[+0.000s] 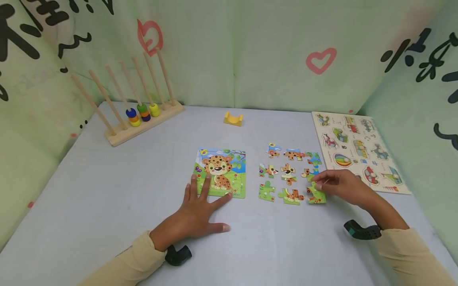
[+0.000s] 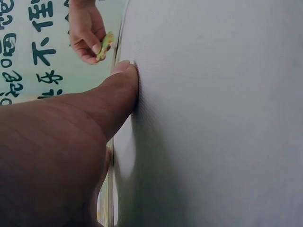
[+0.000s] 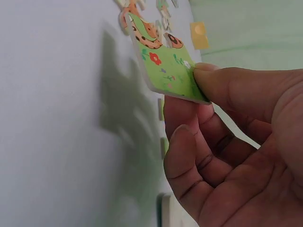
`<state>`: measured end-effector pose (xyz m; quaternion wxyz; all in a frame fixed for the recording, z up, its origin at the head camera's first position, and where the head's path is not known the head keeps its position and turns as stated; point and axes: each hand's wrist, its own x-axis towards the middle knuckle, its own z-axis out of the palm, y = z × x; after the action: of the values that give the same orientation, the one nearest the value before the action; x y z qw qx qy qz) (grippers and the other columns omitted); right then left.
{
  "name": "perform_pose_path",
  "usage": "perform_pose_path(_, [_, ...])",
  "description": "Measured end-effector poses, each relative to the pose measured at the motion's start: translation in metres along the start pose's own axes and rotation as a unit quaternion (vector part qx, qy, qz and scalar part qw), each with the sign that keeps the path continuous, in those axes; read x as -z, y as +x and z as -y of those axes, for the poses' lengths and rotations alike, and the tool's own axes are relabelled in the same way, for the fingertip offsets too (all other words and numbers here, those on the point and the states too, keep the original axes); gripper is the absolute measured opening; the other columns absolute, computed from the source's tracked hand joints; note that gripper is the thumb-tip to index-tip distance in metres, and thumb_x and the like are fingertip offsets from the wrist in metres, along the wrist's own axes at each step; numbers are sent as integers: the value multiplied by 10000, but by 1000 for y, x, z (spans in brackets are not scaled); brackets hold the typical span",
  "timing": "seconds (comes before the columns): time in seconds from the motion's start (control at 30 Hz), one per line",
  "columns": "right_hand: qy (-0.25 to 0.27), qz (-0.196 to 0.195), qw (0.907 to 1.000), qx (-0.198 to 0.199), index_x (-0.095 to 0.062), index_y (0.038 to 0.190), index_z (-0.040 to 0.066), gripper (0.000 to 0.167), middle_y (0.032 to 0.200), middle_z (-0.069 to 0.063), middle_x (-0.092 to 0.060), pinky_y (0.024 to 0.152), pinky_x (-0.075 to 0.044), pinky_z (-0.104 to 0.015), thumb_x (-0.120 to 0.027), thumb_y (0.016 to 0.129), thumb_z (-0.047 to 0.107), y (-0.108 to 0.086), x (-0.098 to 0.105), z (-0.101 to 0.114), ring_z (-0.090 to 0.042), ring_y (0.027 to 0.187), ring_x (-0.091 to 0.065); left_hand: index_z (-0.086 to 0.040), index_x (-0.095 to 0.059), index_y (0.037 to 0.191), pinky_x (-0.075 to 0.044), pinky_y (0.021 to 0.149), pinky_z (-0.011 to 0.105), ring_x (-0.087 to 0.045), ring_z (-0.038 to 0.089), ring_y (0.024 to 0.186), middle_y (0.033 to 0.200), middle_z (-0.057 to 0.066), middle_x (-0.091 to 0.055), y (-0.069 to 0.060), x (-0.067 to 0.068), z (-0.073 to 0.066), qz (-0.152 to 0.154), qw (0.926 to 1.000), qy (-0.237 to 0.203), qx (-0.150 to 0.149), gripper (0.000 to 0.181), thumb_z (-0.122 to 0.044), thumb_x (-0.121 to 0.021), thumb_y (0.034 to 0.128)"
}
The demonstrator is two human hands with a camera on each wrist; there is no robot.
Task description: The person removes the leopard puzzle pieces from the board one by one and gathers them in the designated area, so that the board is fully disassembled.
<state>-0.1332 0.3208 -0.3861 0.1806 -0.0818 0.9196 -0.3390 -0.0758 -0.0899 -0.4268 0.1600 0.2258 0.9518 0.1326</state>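
Between thumb and fingers, my right hand point(image 1: 345, 186) pinches a green jigsaw piece point(image 3: 168, 66) with red flowers and spotted fur, held above the table in the right wrist view. Other pieces lie apart in loose rows to its left, among them a dog-like face piece point(image 1: 288, 170), a plain green corner piece point(image 1: 266, 191) and a piece with spotted paws point(image 1: 291, 196). My left hand point(image 1: 196, 216) lies with fingers spread, fingertips on the lower part of a square leopard picture board point(image 1: 236, 174). Its thumb point(image 2: 124, 78) rests on the tablecloth.
A wooden peg rack point(image 1: 143, 125) with coloured beads stands at the back left. A small yellow curved block point(image 1: 233, 119) sits at the back middle. On the right lies a wooden picture-puzzle board point(image 1: 352, 139), close beside my right hand. Fabric curtains point(image 1: 232, 51) surround the table.
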Motion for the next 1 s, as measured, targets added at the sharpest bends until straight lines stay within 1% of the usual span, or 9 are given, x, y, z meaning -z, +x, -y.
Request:
perform_pose_path(0.1, [-82, 6, 9999, -141, -692, 1122, 41, 289, 979, -43, -667, 705, -490, -260, -680, 931, 258, -1, -1, -5, -186, 864, -587, -393, -362, 1500, -16, 1075, 669, 174, 568, 1363, 1585, 260, 40, 0, -1, 0, -21, 10000, 19, -11, 817, -717, -610, 791])
perform_pose_path(0.2, [-127, 1, 9997, -197, -694, 1114, 34, 269, 973, -33, -677, 696, -491, -243, -684, 927, 226, -2, -4, -8, -173, 849, -595, -395, -358, 1501, -9, 1074, 669, 184, 565, 1361, 1584, 260, 49, 0, -2, 0, -8, 10000, 10, -26, 822, -723, -606, 789])
perform_pose_path(0.37, [-204, -113, 9997, 45, -697, 1095, 6, 220, 923, -29, -669, 670, -485, -232, -677, 926, 147, -5, -7, -11, -150, 799, -583, -394, -367, 1497, -20, 1075, 669, 182, 565, 1361, 1585, 258, 48, 0, -2, -1, -37, 10000, -29, -57, 819, -722, -610, 787])
perform_pose_path(0.47, [-410, -258, 9984, 297, -707, 1063, 7, 180, 879, -15, -653, 662, -470, -235, -686, 912, 104, -5, -10, -11, -140, 768, -563, -394, -374, 1494, -34, 1077, 668, 169, 567, 1364, 1587, 255, 39, 0, -1, 0, -72, 10000, -13, -66, 817, -723, -612, 784])
perform_pose_path(0.63, [-863, -510, 9937, 509, -708, 1029, 22, 153, 850, 3, -625, 631, -443, -258, -706, 884, 70, -7, -15, -4, -153, 736, -528, -393, -376, 1494, -33, 1078, 666, 168, 565, 1366, 1588, 254, 32, -1, 0, 1, -80, 10000, -41, -43, 825, -717, -626, 777])
perform_pose_path(0.73, [-996, -699, 9907, 600, -704, 1035, 26, 153, 854, -3, -620, 616, -441, -266, -699, 886, 59, -8, -14, 2, -164, 737, -532, -389, -372, 1497, -5, 1076, 666, 179, 560, 1366, 1586, 259, 34, -2, 0, 2, -78, 9999, -90, -18, 835, -706, -643, 773])
perform_pose_path(0.83, [-1023, -813, 9888, 719, -705, 1044, 28, 147, 855, -8, -621, 607, -445, -269, -683, 903, 62, -7, -9, 9, -169, 743, -548, -381, -370, 1499, 34, 1072, 663, 200, 547, 1365, 1584, 262, 42, -3, 1, 3, -80, 9998, -203, 23, 842, -685, -665, 772])
perform_pose_path(0.93, [-996, -864, 9884, 752, -704, 1055, 24, 150, 873, -20, -629, 610, -452, -267, -667, 925, 89, -4, -4, 15, -170, 757, -558, -351, -385, 1498, 62, 1069, 656, 220, 515, 1374, 1583, 262, 55, -3, 2, 3, -148, 9992, -370, -67, 840, -649, -692, 776])
perform_pose_path(1.0, [-948, -865, 9892, 709, -697, 1075, 15, 177, 888, -40, -635, 596, -448, -272, -645, 950, 128, -2, 0, 18, -175, 757, -553, -326, -394, 1498, 73, 1071, 648, 228, 480, 1387, 1586, 247, 81, -2, 3, 3, -243, 9984, -465, -216, 839, -638, -697, 781])
